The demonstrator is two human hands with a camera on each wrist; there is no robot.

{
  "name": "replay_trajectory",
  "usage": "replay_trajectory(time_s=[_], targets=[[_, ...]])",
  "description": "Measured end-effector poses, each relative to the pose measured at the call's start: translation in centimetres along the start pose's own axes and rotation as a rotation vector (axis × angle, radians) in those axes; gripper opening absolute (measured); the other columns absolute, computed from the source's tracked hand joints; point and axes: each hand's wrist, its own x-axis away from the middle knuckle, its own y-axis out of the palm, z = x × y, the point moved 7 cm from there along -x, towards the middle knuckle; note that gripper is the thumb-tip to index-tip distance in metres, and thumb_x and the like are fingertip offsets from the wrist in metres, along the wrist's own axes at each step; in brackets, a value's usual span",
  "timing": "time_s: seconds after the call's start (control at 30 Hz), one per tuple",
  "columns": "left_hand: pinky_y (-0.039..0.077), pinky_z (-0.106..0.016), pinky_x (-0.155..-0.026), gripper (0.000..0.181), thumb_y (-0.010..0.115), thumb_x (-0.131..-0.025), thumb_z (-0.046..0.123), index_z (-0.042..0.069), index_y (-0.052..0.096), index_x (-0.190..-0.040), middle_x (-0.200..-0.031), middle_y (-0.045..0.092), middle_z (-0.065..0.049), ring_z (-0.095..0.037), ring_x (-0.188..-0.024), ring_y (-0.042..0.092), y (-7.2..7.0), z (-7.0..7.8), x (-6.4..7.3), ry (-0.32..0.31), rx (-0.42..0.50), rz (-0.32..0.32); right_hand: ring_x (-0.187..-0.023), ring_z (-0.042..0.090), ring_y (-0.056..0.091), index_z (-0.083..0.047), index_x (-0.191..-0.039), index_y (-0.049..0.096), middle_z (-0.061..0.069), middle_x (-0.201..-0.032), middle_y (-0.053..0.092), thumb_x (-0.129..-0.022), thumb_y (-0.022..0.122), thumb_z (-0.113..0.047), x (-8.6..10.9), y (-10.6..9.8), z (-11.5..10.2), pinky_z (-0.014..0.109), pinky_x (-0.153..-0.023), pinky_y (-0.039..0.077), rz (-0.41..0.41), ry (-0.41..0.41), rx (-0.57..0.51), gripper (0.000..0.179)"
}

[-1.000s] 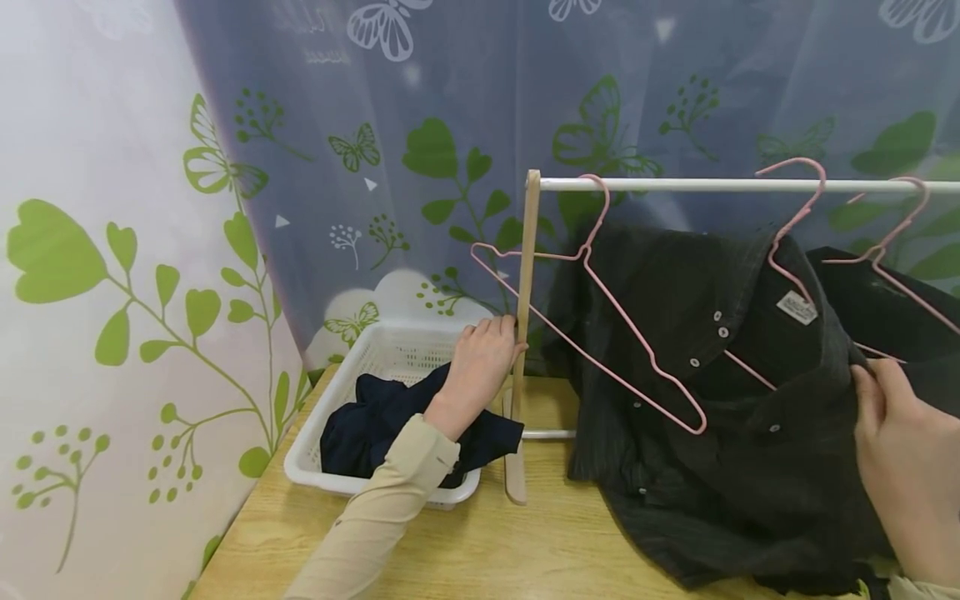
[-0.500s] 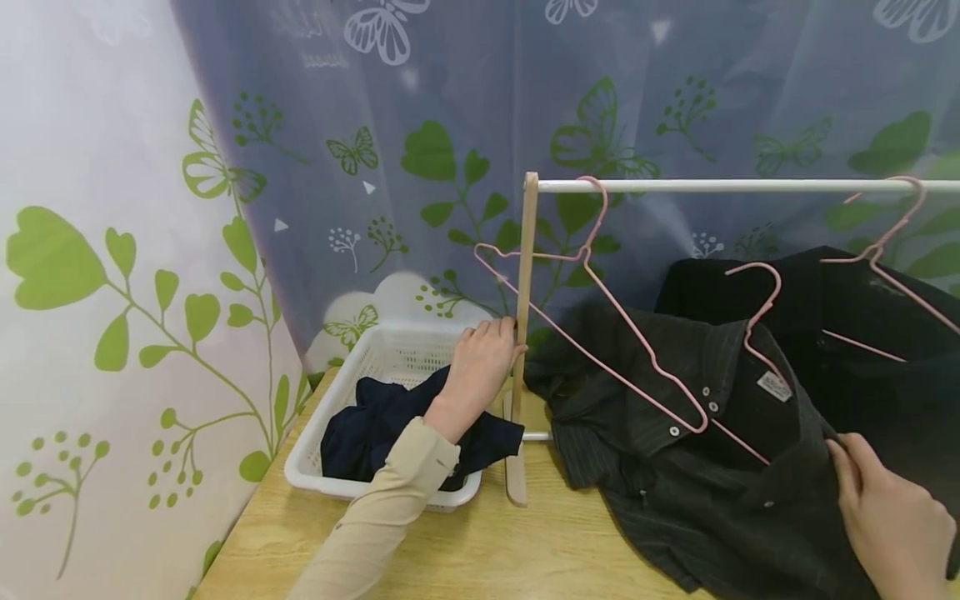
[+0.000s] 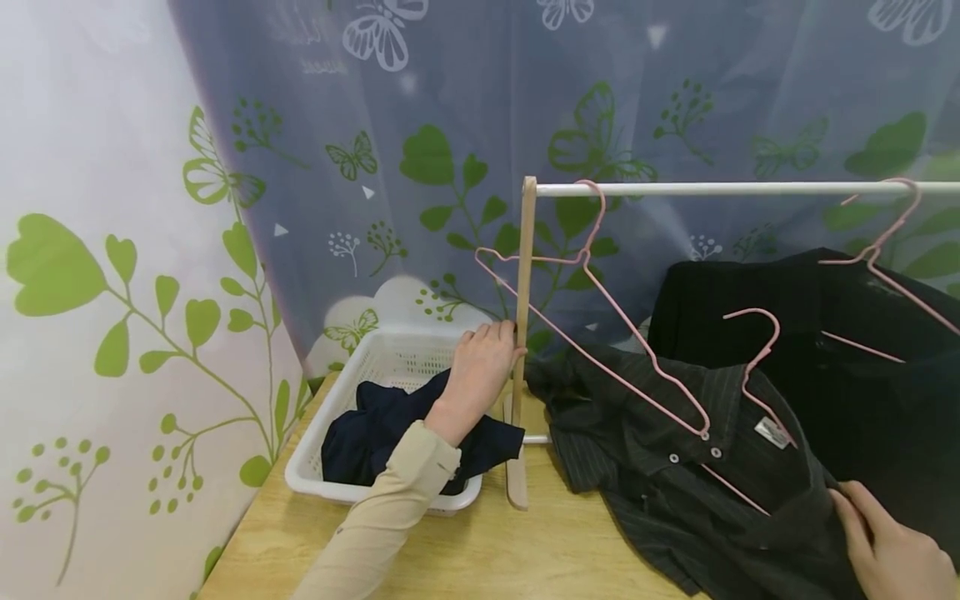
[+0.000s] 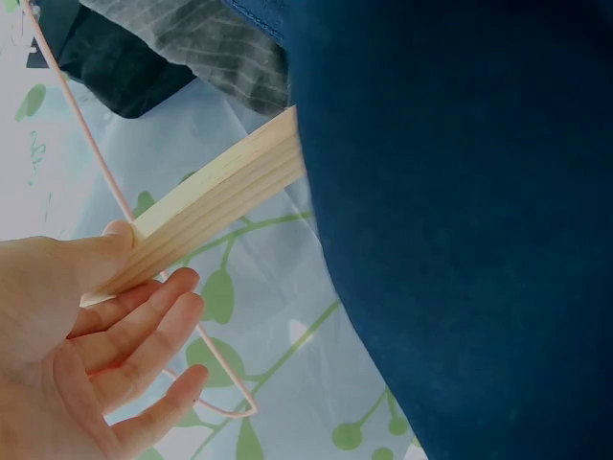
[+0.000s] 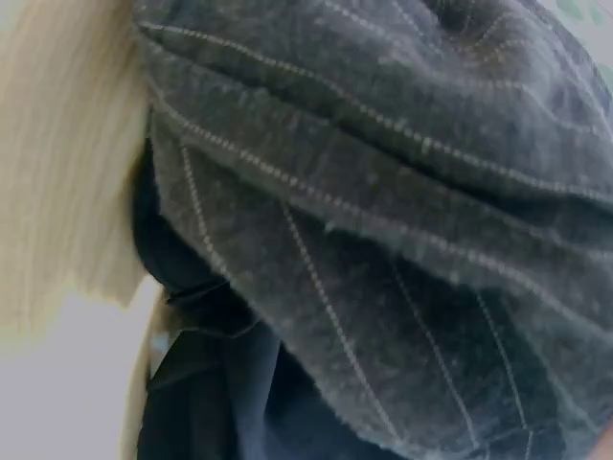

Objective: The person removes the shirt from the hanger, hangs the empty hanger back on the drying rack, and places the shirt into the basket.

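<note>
My left hand holds the wooden post of a clothes rack. In the left wrist view, the thumb lies on one side of the post and curled fingers on the other. At the lower right, my right hand pinches a dark pinstriped shirt near its collar. A pink hanger sits inside that shirt, its hook off the rail and well below it. The shirt sags low, partly on the table. In the right wrist view striped cloth fills most of the picture and my right hand is mostly hidden.
A bare pink hanger hangs from the white rail. Further right, a black garment hangs on another pink hanger. Left of the post, a white basket holds navy cloth on the wooden table.
My right hand has lowered the pinstriped shirt and its hanger from rail height toward the table, slightly leftward, uncovering the black garment behind. My left hand has stayed on the post.
</note>
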Motion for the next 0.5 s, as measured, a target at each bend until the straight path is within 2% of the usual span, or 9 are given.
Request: replay_trajectory(time_s=[0.17, 0.2, 0.3, 0.43, 0.5], targets=[[0.047, -0.029, -0.061, 0.036, 0.065, -0.099, 0.040, 0.006, 0.065, -0.106, -0.089, 0.069, -0.004, -0.018, -0.076, 0.064, -0.1, 0.0, -0.1, 0.002, 0.003, 0.002, -0.040, 0.022, 0.038, -0.006, -0.096, 0.053, 0.003, -0.053, 0.036, -0.112, 0.031, -0.040, 1.0, 0.3, 0.4, 0.038, -0.044, 0.031, 0.008, -0.075, -0.018, 0.043], [0.047, -0.029, -0.062, 0.036, 0.065, -0.099, 0.041, 0.006, 0.065, -0.107, -0.089, 0.069, -0.004, -0.018, -0.077, 0.064, 0.0, 0.0, -0.2, 0.000, 0.003, -0.002, -0.041, 0.021, 0.039, -0.007, -0.096, 0.053, 0.003, -0.054, 0.037, -0.112, 0.031, -0.039, 1.1, 0.5, 0.5, 0.038, -0.045, 0.033, -0.015, -0.081, -0.025, 0.042], [0.047, -0.029, -0.062, 0.037, 0.064, -0.099, 0.041, 0.005, 0.065, -0.108, -0.090, 0.069, -0.004, -0.018, -0.078, 0.064, 0.0, 0.0, -0.3, -0.003, 0.002, -0.011, -0.044, 0.017, 0.040, -0.008, -0.095, 0.055, 0.000, -0.056, 0.038, -0.112, 0.036, -0.033, 1.6, 0.7, 0.8, 0.033, -0.046, 0.033, -0.038, -0.109, -0.051, 0.035], [0.047, -0.029, -0.063, 0.037, 0.064, -0.099, 0.041, 0.005, 0.065, -0.109, -0.091, 0.069, -0.005, -0.018, -0.079, 0.064, 0.1, 0.1, -0.3, -0.007, 0.003, -0.025, -0.048, 0.008, 0.040, -0.008, -0.094, 0.058, 0.000, -0.061, 0.047, -0.110, 0.044, -0.026, 2.2, 1.2, 1.5, 0.029, -0.046, 0.033, -0.062, -0.139, -0.083, 0.028], [0.048, -0.029, -0.063, 0.037, 0.064, -0.100, 0.040, 0.005, 0.065, -0.109, -0.092, 0.069, -0.005, -0.019, -0.079, 0.064, 0.1, 0.1, -0.2, -0.007, 0.002, -0.032, -0.051, 0.001, 0.039, -0.007, -0.092, 0.059, -0.004, -0.065, 0.050, -0.108, 0.050, -0.016, 2.5, 1.3, 1.7, 0.025, -0.045, 0.033, -0.037, -0.197, -0.139, 0.021]])
